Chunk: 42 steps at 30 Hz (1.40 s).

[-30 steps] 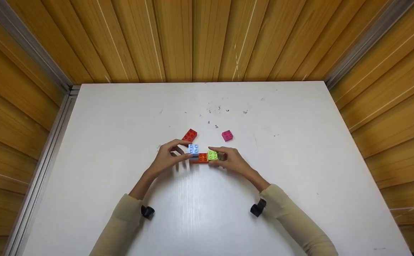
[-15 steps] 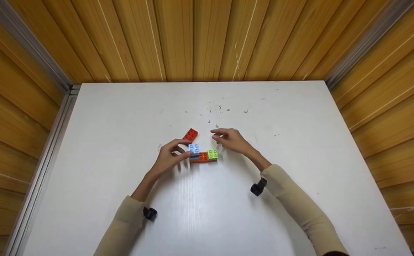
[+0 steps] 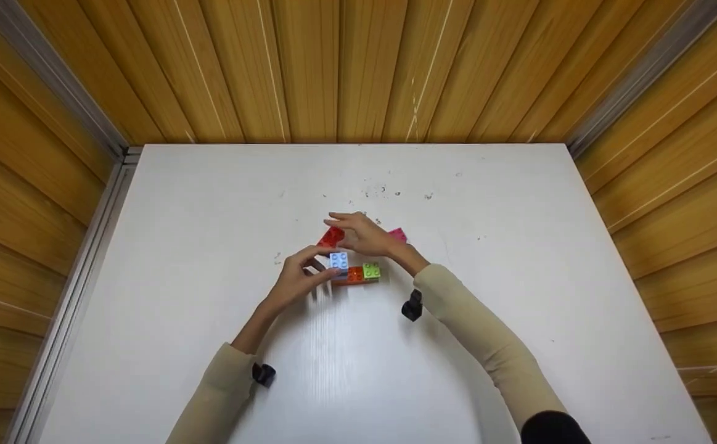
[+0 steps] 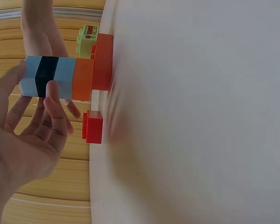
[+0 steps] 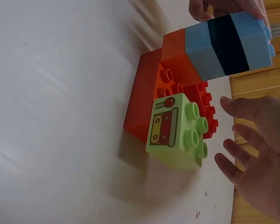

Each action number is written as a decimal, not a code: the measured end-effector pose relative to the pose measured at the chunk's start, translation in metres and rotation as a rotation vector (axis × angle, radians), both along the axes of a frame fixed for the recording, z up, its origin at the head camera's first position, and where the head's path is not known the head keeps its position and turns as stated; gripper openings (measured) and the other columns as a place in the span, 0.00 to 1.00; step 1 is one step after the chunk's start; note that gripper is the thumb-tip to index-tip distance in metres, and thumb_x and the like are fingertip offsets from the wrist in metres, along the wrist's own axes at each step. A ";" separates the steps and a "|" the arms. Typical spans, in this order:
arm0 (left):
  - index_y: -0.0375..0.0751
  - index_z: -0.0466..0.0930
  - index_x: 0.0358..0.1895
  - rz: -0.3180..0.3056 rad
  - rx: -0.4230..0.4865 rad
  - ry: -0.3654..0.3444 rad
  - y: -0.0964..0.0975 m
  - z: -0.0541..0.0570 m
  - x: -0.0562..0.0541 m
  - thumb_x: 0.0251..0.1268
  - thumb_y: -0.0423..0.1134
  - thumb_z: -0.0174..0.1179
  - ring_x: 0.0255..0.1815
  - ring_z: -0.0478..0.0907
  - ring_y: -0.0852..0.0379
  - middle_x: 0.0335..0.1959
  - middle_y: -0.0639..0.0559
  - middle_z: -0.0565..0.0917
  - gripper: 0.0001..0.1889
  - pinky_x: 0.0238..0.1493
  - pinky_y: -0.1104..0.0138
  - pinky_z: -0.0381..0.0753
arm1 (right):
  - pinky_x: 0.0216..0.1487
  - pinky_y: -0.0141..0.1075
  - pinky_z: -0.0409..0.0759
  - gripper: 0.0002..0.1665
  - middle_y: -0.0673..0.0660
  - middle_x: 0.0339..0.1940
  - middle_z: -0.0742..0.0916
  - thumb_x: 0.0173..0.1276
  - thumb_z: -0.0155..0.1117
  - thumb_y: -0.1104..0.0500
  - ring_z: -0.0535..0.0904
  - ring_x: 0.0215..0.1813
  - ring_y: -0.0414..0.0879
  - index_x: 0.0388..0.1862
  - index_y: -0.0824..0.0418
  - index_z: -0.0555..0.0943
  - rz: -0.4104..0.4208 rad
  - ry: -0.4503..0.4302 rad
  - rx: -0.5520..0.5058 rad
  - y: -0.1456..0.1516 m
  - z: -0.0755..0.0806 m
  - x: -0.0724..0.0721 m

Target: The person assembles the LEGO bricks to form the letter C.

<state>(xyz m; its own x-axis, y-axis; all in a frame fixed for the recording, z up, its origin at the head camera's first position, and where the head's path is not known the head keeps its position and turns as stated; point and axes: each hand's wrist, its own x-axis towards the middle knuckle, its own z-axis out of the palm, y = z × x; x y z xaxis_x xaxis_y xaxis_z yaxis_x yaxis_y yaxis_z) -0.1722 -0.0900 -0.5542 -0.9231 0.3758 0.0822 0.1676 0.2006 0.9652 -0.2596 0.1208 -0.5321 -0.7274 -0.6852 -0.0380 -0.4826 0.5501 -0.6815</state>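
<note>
In the head view my left hand (image 3: 296, 277) holds a tall light-blue toy brick (image 3: 338, 262) between thumb and fingers. The left wrist view shows a black band (image 4: 47, 76) round that brick and an orange brick (image 4: 82, 79) beneath it. Both stand at one end of a long red-orange brick (image 5: 142, 95); a lime-green brick (image 5: 168, 128) with a printed picture is on its other end. My right hand (image 3: 363, 235) hovers at a loose red brick (image 3: 330, 237) behind the stack, its fingers extended and apart from it in the right wrist view (image 5: 263, 154).
A pink brick (image 3: 399, 234) lies to the right of the loose red one, partly hidden by my right wrist. Everything rests on a white table (image 3: 494, 296) with dark marks toward the back. Wood-look walls (image 3: 309, 68) border the table behind and at the sides.
My right hand let go of the green brick, moved back past the pink brick, then left to the loose red brick. My left hand stays on the blue brick.
</note>
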 end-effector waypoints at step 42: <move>0.43 0.82 0.61 -0.005 -0.049 -0.006 -0.002 0.004 0.000 0.65 0.40 0.71 0.43 0.84 0.48 0.58 0.42 0.84 0.22 0.45 0.66 0.81 | 0.55 0.55 0.83 0.26 0.64 0.56 0.88 0.66 0.73 0.64 0.81 0.55 0.59 0.63 0.65 0.82 -0.257 0.033 -0.086 0.058 0.020 0.028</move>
<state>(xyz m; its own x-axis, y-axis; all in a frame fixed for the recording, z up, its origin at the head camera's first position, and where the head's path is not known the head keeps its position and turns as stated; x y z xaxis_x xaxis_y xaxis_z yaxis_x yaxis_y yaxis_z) -0.1726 -0.0917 -0.5498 -0.9216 0.3838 0.0582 0.1631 0.2468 0.9552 -0.2315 0.1790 -0.5119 -0.8779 -0.4772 0.0388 -0.3569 0.5984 -0.7173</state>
